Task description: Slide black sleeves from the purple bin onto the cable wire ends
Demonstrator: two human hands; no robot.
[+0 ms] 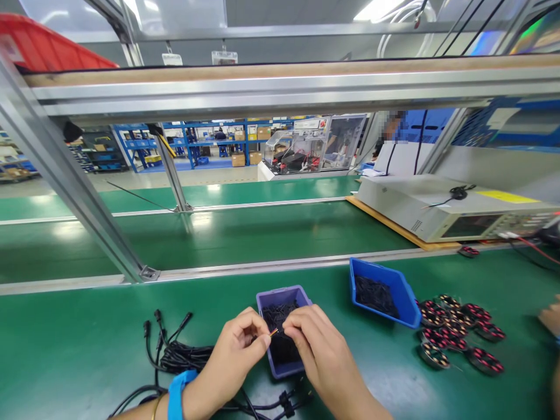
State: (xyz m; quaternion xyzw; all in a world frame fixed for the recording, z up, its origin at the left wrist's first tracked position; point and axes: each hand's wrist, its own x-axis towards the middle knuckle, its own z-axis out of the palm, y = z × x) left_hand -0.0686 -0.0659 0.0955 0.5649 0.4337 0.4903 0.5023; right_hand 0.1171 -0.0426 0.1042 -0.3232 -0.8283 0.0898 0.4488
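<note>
Where the two hands meet over the purple bin [301, 297], a thin wire end [274, 332] with an orange-yellow tip sits pinched between them. Left hand [238, 350] and right hand [312, 344] are drawn together, fingertips almost touching, both closed on that wire end; whether the right fingers also hold a small black piece, can't tell. The wire's long axis runs roughly left-right, slightly tilted up toward the right hand. It lies directly above the bin's near half, about equally close to both hands.

The purple bin holds small black parts. Blue wristband [177, 394] on the left wrist. Black cable bundle [184, 356] with connectors lies left of and under the left forearm on the green mat [79, 350]. A blue bin [396, 286] of black parts sits to the right, tilted, well apart from the hands. Beyond it a cluster of red-and-black wound coils [459, 332]. Another person's hand [552, 316] shows at the right edge. A beige instrument box [437, 204] is further back, carrying a yellow label, unreadable. No legible writing or brands anywhere.
</note>
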